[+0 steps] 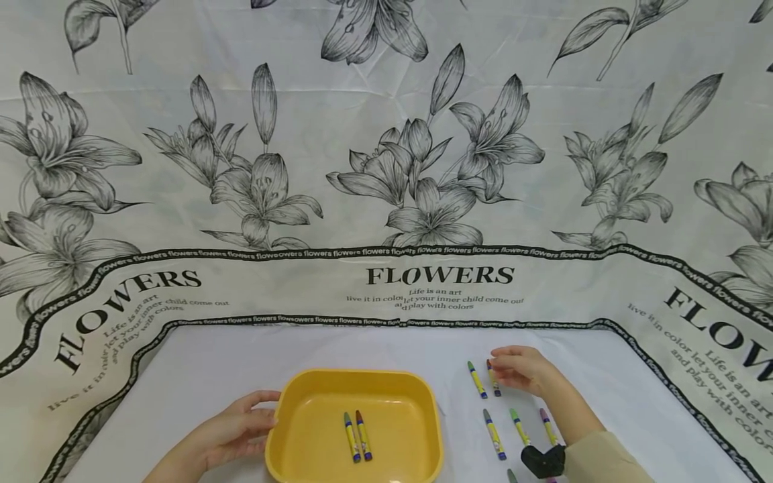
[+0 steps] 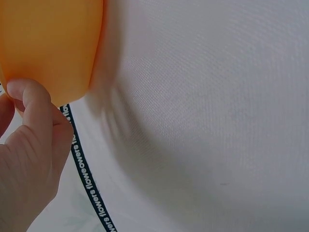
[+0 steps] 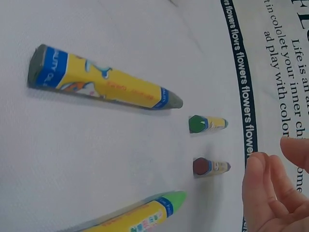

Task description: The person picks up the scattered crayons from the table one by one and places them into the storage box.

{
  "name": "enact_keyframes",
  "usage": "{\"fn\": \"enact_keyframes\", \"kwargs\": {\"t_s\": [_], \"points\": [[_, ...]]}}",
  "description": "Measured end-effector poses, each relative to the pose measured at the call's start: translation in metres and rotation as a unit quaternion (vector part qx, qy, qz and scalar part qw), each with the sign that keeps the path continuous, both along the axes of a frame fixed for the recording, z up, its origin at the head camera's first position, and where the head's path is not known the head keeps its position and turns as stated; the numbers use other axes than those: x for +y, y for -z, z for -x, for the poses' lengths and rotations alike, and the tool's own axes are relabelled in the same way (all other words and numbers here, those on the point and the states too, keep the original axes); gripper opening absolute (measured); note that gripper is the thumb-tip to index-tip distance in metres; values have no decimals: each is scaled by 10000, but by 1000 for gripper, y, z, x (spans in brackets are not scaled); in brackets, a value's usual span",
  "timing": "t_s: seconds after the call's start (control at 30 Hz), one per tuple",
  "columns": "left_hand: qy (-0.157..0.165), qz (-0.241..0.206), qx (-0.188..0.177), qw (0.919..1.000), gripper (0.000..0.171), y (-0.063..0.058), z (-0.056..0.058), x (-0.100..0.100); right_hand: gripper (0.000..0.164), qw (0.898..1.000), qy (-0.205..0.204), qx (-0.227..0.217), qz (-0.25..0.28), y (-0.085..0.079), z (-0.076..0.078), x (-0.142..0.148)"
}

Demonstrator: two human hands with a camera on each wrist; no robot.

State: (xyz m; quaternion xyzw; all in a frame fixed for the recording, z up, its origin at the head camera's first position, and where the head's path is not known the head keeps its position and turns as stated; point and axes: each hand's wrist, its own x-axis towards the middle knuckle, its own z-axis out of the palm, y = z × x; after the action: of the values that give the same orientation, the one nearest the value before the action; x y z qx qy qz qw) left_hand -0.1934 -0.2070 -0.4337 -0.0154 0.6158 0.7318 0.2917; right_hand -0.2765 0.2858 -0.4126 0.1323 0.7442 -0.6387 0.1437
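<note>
A yellow tray holds two wax crayons, one green-tipped and one reddish-brown-tipped. At its left side my left hand has its fingers against the outer wall; the left wrist view shows fingertips touching the orange-looking tray. My right hand hovers by a brown crayon at the back of the table, fingers slightly bent and holding nothing. Beside that crayon lies a green crayon. Nearer are a grey crayon and a light green crayon.
A purple-tipped crayon lies beneath the right forearm, and another green-grey tip shows at the bottom edge. White cloth covers the table. Behind stands a flower-printed curtain with a black lettered border.
</note>
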Motion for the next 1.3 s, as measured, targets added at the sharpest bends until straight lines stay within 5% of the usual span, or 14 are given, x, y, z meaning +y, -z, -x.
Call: {"fn": "enact_keyframes", "kwargs": {"t_s": [0.47,0.77,1.07,1.3], "points": [[98,23,24,9999,58,5,-2,-5,33,9885,424,146,-1443,31,4,-6],[170,-7,83,9998,57,2,1,-3,18,9550,364,558,-2891,33,4,-14],[115,9,-4,9999,58,1,1,-2,10,9531,343,562,-2954,34,3,-14],[118,-41,24,9999,56,2,1,-3,18,9660,260,412,-2537,25,2,-17]]}}
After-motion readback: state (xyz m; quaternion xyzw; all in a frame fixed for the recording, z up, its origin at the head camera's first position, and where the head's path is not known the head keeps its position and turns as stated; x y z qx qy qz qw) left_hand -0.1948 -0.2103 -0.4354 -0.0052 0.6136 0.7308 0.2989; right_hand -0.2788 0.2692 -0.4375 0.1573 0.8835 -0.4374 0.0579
